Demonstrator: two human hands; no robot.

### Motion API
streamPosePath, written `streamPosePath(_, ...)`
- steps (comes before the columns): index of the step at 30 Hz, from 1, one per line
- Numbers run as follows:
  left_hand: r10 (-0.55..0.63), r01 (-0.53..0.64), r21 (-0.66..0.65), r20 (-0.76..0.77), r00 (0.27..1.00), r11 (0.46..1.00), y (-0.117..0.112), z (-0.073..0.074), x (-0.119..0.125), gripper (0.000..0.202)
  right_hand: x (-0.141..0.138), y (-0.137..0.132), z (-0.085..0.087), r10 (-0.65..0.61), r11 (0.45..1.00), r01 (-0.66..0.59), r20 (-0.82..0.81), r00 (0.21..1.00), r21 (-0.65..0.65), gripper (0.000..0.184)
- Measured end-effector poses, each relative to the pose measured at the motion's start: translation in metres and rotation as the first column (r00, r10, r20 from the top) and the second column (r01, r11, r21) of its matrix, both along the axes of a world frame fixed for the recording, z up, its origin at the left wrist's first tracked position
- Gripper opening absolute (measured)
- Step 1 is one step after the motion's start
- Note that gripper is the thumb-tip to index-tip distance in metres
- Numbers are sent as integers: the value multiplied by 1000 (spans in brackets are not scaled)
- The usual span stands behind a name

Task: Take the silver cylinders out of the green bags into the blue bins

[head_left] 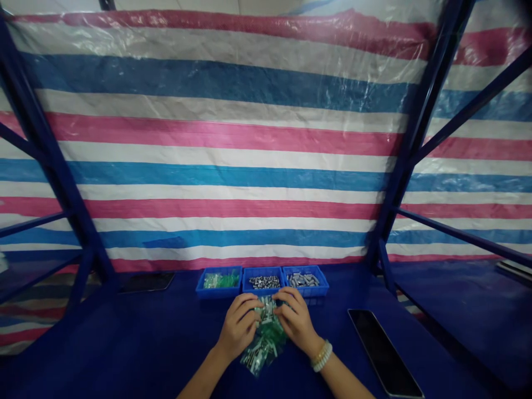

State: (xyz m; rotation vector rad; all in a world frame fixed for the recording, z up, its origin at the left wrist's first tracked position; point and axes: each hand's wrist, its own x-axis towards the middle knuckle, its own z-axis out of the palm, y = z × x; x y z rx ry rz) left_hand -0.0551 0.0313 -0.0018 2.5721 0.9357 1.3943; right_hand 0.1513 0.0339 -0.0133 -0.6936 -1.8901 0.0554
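Observation:
My left hand (240, 326) and my right hand (296, 320) meet over the middle of the blue table. Between them is a small clear plastic bag (267, 309), its top pinched by the fingers of both hands. Pale and dark bits show inside, too small to name. Just below, partly hidden by my hands, lies a pile of similar green-tinted clear bags (262, 350) with thin light and dark pieces in them. A beaded bracelet (322, 356) circles my right wrist.
Behind my hands stand three blue trays: a left tray (218, 292) with green and clear pieces, a middle tray (249, 290) with small metal parts, a right tray (318, 290) with grey cylindrical parts. A phone (384, 352) lies right; a dark flat object (147, 282) lies back left.

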Motion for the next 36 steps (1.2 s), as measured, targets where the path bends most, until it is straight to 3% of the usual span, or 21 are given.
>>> streamPosePath(5,128,-52,-280,262,957,958,-1,-2,10,6,-11,-1,-1,46,969,-95,-216,975,-226,11)
streamPosePath(8,302,-121,-417,402,864,901,18,0,2,16,-15,-2,-4,20,934,-125,-299,954,-335,23)
streamPosePath(10,451,-261,-429,435,779,865,38,5,-16,25,-15,-2,-5,5,926,-125,-319,948,-356,22)
streamPosePath(11,531,-363,-418,423,734,833,49,9,-29,28,-14,-1,-6,-1,924,-123,-324,946,-362,19)
streamPosePath(13,598,-449,-410,396,697,794,67,14,-57,30,-13,0,-6,-6,919,-122,-324,946,-374,15)
streamPosePath(17,672,-560,-389,275,687,731,83,16,-100,15,-13,0,-6,4,915,-127,-306,952,-382,16)
streamPosePath(22,741,-689,-290,132,659,664,74,12,-101,17,-15,0,-8,-13,913,-103,-281,960,-394,18)
streamPosePath(24,736,-698,-263,75,673,666,67,11,-86,20,-13,2,-11,-55,915,-57,-262,964,-400,17)
streamPosePath(27,636,-628,-264,-64,769,732,54,6,-54,13,-9,7,-15,-112,925,36,-180,977,-378,16)
streamPosePath(29,549,-573,-280,-168,819,770,43,0,-31,21,-7,9,-17,-128,932,86,-97,987,-351,15)
streamPosePath(33,441,-555,-331,-360,822,763,27,-11,-3,29,-7,10,-18,-164,924,166,37,986,-345,17)
streamPosePath(36,359,-431,-507,-240,902,746,26,-15,-1,23,-9,8,-17,-183,914,191,56,981,-359,17)
